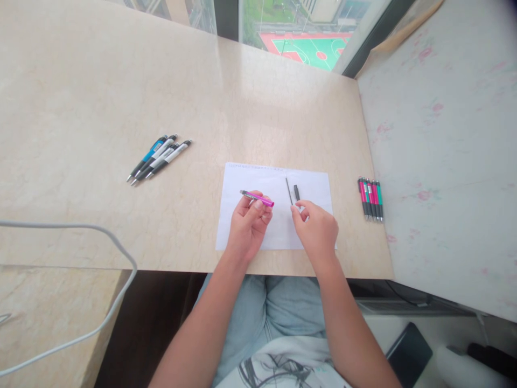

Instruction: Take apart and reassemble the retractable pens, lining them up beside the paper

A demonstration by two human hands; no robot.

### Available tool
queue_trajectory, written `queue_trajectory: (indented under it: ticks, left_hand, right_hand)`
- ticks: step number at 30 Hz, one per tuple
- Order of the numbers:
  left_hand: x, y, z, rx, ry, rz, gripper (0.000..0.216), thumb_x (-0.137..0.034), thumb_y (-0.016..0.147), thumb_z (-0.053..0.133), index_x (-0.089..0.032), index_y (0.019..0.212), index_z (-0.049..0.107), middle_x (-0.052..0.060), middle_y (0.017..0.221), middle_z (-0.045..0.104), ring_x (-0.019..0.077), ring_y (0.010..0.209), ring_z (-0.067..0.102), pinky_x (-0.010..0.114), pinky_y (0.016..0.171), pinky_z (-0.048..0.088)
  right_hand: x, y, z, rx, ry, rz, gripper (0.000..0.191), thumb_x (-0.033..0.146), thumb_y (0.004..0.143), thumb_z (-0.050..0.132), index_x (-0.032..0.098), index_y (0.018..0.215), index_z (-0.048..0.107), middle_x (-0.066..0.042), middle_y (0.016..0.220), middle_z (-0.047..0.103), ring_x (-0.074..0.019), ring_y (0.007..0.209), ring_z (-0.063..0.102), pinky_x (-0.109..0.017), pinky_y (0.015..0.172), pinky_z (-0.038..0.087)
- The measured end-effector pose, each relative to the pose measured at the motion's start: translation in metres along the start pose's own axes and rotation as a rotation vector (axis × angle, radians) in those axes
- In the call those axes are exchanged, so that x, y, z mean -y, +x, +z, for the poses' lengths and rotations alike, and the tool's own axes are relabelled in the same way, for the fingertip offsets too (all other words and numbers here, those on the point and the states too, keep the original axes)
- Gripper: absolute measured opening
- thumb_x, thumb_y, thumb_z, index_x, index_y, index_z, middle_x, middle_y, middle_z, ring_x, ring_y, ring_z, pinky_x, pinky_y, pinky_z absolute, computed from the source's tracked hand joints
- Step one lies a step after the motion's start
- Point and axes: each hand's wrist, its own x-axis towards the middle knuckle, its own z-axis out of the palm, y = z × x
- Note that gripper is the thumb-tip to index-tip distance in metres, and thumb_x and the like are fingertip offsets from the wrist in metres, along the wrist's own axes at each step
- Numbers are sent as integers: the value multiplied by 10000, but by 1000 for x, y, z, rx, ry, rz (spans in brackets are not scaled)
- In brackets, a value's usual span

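Note:
My left hand (248, 223) is closed around a pink pen barrel (258, 198), held roughly level over a white sheet of paper (274, 207). My right hand (315, 229) rests on the paper with thumb and forefinger pinched together just below a thin dark refill (288, 191) and a short black pen piece (297, 192). Whether anything sits in that pinch is hidden. Both loose parts lie on the paper, just beyond my right fingertips.
Several blue, white and black pens (158, 157) lie grouped on the beige counter (121, 97) to the left. Several pink and green pens (370, 199) lie by the right wall. A grey cable (117, 248) loops over the near left edge. A window is behind.

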Motion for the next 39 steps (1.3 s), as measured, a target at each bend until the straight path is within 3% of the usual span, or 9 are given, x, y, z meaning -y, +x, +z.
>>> queue_trajectory:
  ticks: [5, 12, 18, 23, 27, 32, 39]
  left_hand:
    - [0, 2, -2, -27, 5, -6, 238, -190, 764, 806, -176, 960, 671, 7, 855, 673, 63, 706, 607, 174, 675, 491]
    - [1, 1, 0, -37, 21, -31, 245, -183, 760, 804, -166, 958, 659, 11, 849, 678, 69, 709, 608, 184, 675, 478]
    - [2, 2, 0, -46, 20, -23, 253, -186, 756, 808, -166, 961, 660, 5, 836, 677, 70, 718, 609, 185, 683, 481]
    - [3, 3, -1, -41, 16, -28, 249, -186, 766, 799, -162, 970, 658, 12, 856, 679, 71, 731, 610, 181, 686, 481]
    - [3, 2, 0, -41, 19, -23, 260, -184, 758, 806, -165, 969, 655, 4, 843, 673, 64, 716, 601, 177, 680, 477]
    - [2, 1, 2, -30, 30, -18, 261, -193, 755, 811, -168, 961, 653, -6, 832, 668, 58, 717, 599, 173, 678, 474]
    - [2, 2, 0, -34, 39, -19, 248, -183, 762, 803, -169, 965, 661, -2, 830, 662, 66, 723, 603, 172, 666, 478]
  right_hand:
    - [4, 10, 5, 70, -58, 18, 176, 327, 872, 595, 227, 894, 738, -22, 665, 695, -178, 597, 593, -281, 562, 300]
    - [8, 23, 11, 121, -135, -10, 171, 232, 856, 548, 201, 776, 695, -58, 641, 679, -191, 578, 601, -297, 569, 364]
    - [15, 25, -6, 214, -138, -67, 105, 206, 796, 575, 202, 747, 668, -59, 683, 705, -199, 611, 632, -298, 576, 378]
    - [13, 8, -21, 197, 9, -36, 71, 221, 777, 597, 210, 744, 659, -12, 659, 698, -190, 645, 666, -302, 647, 446]
    - [9, 1, -20, 226, 264, -2, 55, 222, 766, 607, 206, 768, 660, 8, 653, 690, -159, 614, 659, -291, 658, 498]
    - [6, -5, -19, 176, 575, 1, 156, 246, 812, 595, 197, 916, 701, -25, 817, 709, -150, 707, 653, -270, 633, 533]
    - [-2, -14, -21, 93, 869, 79, 123, 279, 850, 633, 196, 911, 701, -37, 870, 693, -158, 795, 644, -295, 705, 555]
